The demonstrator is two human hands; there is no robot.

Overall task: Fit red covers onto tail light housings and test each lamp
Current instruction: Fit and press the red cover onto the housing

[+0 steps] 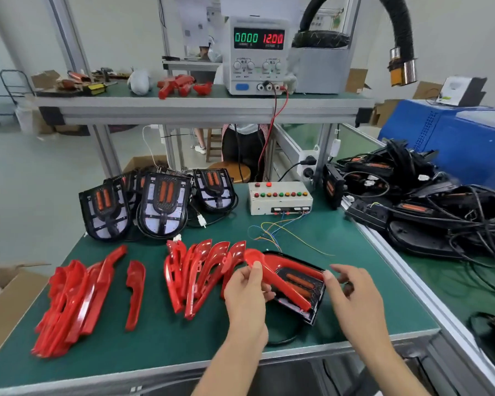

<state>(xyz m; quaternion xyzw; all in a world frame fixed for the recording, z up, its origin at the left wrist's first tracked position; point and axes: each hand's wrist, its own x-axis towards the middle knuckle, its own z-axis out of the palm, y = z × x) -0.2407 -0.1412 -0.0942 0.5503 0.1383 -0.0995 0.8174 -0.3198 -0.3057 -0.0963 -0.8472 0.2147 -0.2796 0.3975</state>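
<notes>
A black tail light housing (312, 305) with orange reflectors lies tilted on the green mat, and a red cover (280, 277) sits over its top and left side. My left hand (246, 295) grips the cover's left end with thumb on top. My right hand (352, 292) holds the housing's right edge with thumb and fingers. Two stacks of loose red covers lie to the left: one (200, 275) right beside my left hand, another (72, 298) at the far left, and a single cover (135, 292) lies between them.
Several bare housings (160, 204) stand at the back left of the mat. A white test box (279, 197) with coloured buttons trails thin wires toward me. The power supply (256, 52) on the shelf reads 12.00. A tangle of black housings and cables (429, 207) fills the right table.
</notes>
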